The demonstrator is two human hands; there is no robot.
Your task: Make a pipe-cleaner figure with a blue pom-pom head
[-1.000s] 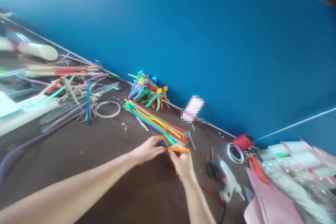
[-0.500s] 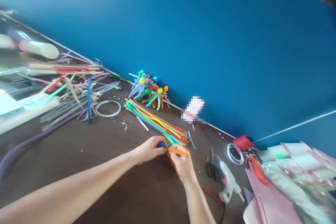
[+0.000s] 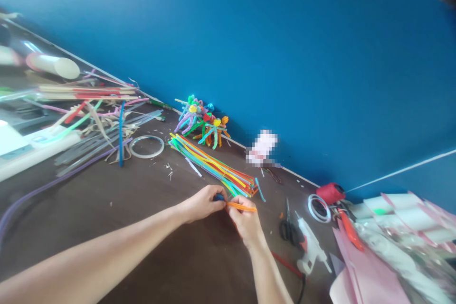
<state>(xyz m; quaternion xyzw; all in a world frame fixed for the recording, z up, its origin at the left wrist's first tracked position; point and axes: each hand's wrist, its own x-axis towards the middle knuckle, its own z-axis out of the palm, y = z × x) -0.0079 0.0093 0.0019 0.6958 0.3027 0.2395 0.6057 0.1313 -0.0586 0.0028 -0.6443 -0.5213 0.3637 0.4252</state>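
My left hand (image 3: 201, 203) is closed around a small dark blue piece (image 3: 219, 196) above the dark brown table (image 3: 149, 209). My right hand (image 3: 245, 221) pinches an orange pipe cleaner (image 3: 242, 207) that runs from the blue piece out to the right. Both hands meet just in front of a bundle of coloured pipe cleaners (image 3: 213, 164) lying on the table. Behind the bundle, against the blue wall, stand several finished pipe-cleaner figures (image 3: 201, 121).
A tape ring (image 3: 146, 147) lies left of the bundle, beside a heap of sticks and straws (image 3: 96, 118). Right of my hands lie scissors (image 3: 288, 228), a white glue gun (image 3: 311, 247), another tape ring (image 3: 319, 207), a red spool (image 3: 330, 192) and pink paper sheets (image 3: 370, 270).
My hands stay together at the same spot; the right hand has shifted slightly along the orange pipe cleaner. Nothing else has moved.
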